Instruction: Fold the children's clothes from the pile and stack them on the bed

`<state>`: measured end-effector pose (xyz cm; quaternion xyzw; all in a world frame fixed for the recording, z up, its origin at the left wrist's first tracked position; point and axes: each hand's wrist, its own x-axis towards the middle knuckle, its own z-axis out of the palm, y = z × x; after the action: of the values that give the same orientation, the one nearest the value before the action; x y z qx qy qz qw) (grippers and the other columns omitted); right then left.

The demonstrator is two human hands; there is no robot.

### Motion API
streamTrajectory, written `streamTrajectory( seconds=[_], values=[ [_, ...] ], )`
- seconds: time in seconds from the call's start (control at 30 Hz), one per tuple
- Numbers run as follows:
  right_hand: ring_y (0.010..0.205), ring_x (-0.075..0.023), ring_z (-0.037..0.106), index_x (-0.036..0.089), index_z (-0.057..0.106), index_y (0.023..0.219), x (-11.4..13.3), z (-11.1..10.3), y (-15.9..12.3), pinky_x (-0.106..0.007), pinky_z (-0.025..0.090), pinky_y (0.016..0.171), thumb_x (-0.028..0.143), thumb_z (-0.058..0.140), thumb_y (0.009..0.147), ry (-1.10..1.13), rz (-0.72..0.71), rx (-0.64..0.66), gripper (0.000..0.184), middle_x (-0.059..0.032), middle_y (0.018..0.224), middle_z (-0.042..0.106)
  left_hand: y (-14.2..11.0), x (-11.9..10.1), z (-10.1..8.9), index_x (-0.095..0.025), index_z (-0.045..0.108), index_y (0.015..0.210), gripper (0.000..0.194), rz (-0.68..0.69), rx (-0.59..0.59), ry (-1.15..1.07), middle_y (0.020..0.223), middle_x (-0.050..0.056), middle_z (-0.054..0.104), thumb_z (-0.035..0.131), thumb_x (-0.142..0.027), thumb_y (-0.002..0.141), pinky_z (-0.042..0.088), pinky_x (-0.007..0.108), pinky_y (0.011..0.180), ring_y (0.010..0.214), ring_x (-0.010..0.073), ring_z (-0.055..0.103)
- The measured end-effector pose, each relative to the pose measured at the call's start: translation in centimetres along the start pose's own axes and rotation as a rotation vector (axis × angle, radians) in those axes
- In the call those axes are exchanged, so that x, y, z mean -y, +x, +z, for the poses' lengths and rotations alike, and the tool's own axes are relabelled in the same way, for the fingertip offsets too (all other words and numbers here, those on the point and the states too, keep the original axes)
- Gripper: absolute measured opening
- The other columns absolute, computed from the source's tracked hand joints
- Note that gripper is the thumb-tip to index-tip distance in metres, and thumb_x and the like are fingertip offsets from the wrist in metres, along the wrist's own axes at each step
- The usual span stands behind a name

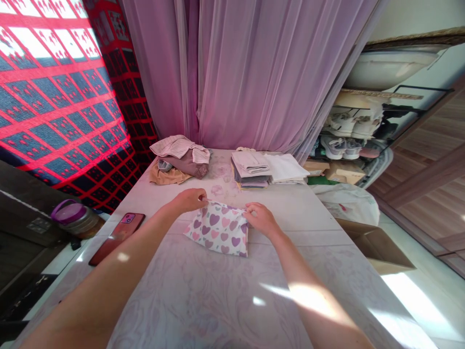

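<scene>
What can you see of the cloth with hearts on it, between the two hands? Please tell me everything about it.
The heart-print cloth is white, thin, soft-looking fabric printed with purple, pink and lilac hearts. It appears folded and lies mostly flat, narrowing toward its upper edge. The left hand and right hand pinch the two ends of that edge. Its lower part rests on the pale lilac patterned table cover. What garment or item it is cannot be told.

body: left forearm [109, 261], right forearm [312, 295] — bare | left hand [189, 200], right hand [261, 219] — bare, slim-fingered
</scene>
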<state>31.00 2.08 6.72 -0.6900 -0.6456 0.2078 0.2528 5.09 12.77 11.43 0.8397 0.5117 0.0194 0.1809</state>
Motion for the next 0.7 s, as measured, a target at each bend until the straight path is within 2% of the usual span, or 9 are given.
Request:
streamTrajectory(
  seconds=[0.07, 0.13, 0.2, 0.27, 0.33, 0.43, 0.53, 0.6, 0.7],
  values=[
    [0.104, -0.0191, 0.061, 0.021, 0.064, 0.070, 0.0, 0.6, 0.3, -0.028, 0.042, 0.089, 0.025, 0.057, 0.079, -0.080, 0.072, 0.012, 0.011, -0.0053, 0.109, 0.069, 0.5, -0.5, 0.3, -0.024, 0.064, 0.099, 0.026, -0.059, -0.023, -0.022, 0.095, 0.001, 0.071, 0.058, -0.036, 0.077, 0.043, 0.025, 0.068, 0.084, 0.0175, 0.064],
    [0.096, -0.0188, 0.063, 0.022, 0.066, 0.083, 0.0, 1.3, 0.4, -0.027, 0.043, 0.083, 0.027, 0.055, 0.082, -0.125, 0.146, 0.026, 0.013, -0.0051, 0.103, 0.070, 0.8, -0.8, 1.4, -0.025, 0.061, 0.107, 0.033, -0.143, -0.036, -0.044, 0.097, 0.001, 0.072, 0.057, -0.039, 0.078, 0.043, 0.025, 0.067, 0.085, 0.0176, 0.065],
    [0.095, -0.0195, 0.064, 0.023, 0.065, 0.106, 0.0, 1.8, 0.4, -0.028, 0.044, 0.080, 0.034, 0.054, 0.085, -0.119, 0.225, 0.027, 0.026, -0.0053, 0.106, 0.071, 0.9, -0.8, 2.8, -0.025, 0.058, 0.114, 0.039, -0.235, -0.044, -0.063, 0.104, 0.003, 0.073, 0.056, -0.044, 0.080, 0.044, 0.025, 0.067, 0.089, 0.0188, 0.066],
    [0.100, -0.0211, 0.065, 0.023, 0.057, 0.125, 0.0, 2.0, 0.4, -0.028, 0.044, 0.082, 0.044, 0.056, 0.085, -0.093, 0.290, 0.038, 0.045, -0.0069, 0.113, 0.069, 0.8, -0.4, 4.1, -0.024, 0.058, 0.116, 0.044, -0.310, -0.045, -0.080, 0.112, 0.005, 0.071, 0.055, -0.049, 0.081, 0.045, 0.025, 0.070, 0.095, 0.0201, 0.067],
    [0.105, -0.0226, 0.064, 0.021, 0.053, 0.132, -0.2, 2.0, 0.7, -0.029, 0.045, 0.084, 0.051, 0.059, 0.082, -0.080, 0.333, 0.079, 0.059, -0.0088, 0.117, 0.068, 0.8, 0.1, 4.9, -0.023, 0.059, 0.115, 0.047, -0.355, -0.029, -0.100, 0.117, 0.006, 0.071, 0.053, -0.054, 0.081, 0.045, 0.024, 0.070, 0.099, 0.0207, 0.067],
    [0.098, -0.0215, 0.065, 0.020, 0.062, 0.123, -0.4, 1.8, 1.5, -0.026, 0.045, 0.078, 0.050, 0.065, 0.076, -0.086, 0.328, 0.212, 0.056, -0.0071, 0.110, 0.071, 0.9, 0.7, 5.4, -0.022, 0.065, 0.106, 0.045, -0.382, 0.011, -0.121, 0.112, 0.007, 0.073, 0.055, -0.056, 0.079, 0.044, 0.023, 0.067, 0.096, 0.0219, 0.069],
    [0.079, -0.0191, 0.065, 0.020, 0.072, 0.087, -0.2, 1.4, 2.0, -0.024, 0.043, 0.065, 0.044, 0.070, 0.070, -0.106, 0.283, 0.317, 0.029, -0.0020, 0.083, 0.071, 1.1, 0.7, 5.3, -0.022, 0.069, 0.086, 0.036, -0.350, 0.059, -0.130, 0.097, 0.006, 0.076, 0.058, -0.054, 0.075, 0.043, 0.023, 0.063, 0.088, 0.0223, 0.070],
    [0.070, -0.0184, 0.062, 0.021, 0.070, 0.068, 0.3, 1.0, 2.0, -0.025, 0.040, 0.060, 0.041, 0.072, 0.066, -0.116, 0.258, 0.328, 0.020, 0.0000, 0.069, 0.067, 1.0, 0.4, 5.2, -0.021, 0.068, 0.071, 0.032, -0.311, 0.089, -0.132, 0.087, 0.006, 0.076, 0.058, -0.052, 0.073, 0.042, 0.024, 0.061, 0.082, 0.0227, 0.070],
    [0.071, -0.0175, 0.060, 0.023, 0.068, 0.066, 1.3, 0.6, 1.4, -0.024, 0.037, 0.059, 0.034, 0.074, 0.061, -0.125, 0.225, 0.301, 0.014, 0.0011, 0.070, 0.066, 0.8, -0.1, 5.1, -0.021, 0.062, 0.060, 0.031, -0.265, 0.108, -0.134, 0.083, 0.007, 0.074, 0.058, -0.050, 0.071, 0.042, 0.027, 0.061, 0.080, 0.0249, 0.068]
  ],
)
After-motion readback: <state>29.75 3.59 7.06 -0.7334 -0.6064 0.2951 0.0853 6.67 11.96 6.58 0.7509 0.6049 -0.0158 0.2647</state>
